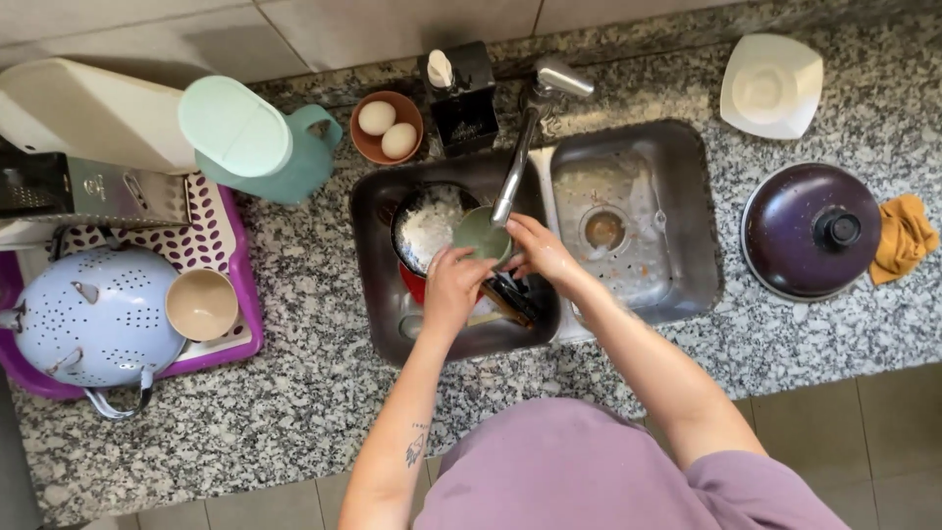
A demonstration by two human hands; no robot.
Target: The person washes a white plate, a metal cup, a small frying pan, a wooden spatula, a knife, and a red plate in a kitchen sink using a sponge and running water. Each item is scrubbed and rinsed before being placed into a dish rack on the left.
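Purple-shirted person at sink (628,147): left hand (453,285) and right hand (538,250) both clasp a small green bowl (481,236) under the faucet (520,157), over a sudsy pot (427,228). Wet fingers, so it could slip, I'd guess.

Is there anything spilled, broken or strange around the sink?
Nothing broken. The right sink basin shows brownish residue near its drain. The dark purple pot lid lies on the speckled granite counter, beside a crumpled yellow cloth.
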